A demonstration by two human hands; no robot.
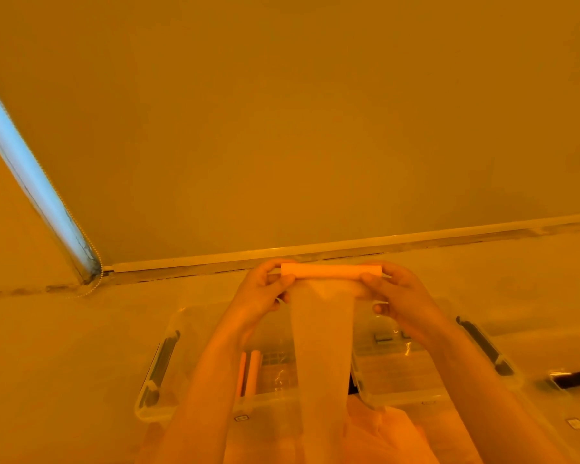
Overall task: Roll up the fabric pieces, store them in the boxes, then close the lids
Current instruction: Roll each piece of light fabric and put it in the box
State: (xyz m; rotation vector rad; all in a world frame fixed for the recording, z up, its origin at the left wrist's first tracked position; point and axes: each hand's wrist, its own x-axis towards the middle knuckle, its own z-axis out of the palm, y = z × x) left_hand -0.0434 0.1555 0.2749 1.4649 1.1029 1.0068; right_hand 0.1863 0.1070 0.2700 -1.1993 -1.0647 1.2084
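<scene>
Your left hand (265, 289) and right hand (397, 294) each pinch one end of the fabric roll (330, 271), held at 12 o'clock near the wall edge. Its loose tail (322, 346) hangs toward 6 o'clock between two open clear boxes (416, 370).

Both arms reach forward from the bottom of the view, bare to the elbow, and come closer together toward the hands. The left hand (265, 289) is raised in front of the person, its fingers curled, the thumb on the near side pinching the left end of a fabric roll (330, 271). The right hand (397, 291) mirrors it at the same height, fingers curled over the right end, thumb pressed underneath. The two wrists are slightly bent upward.
</scene>
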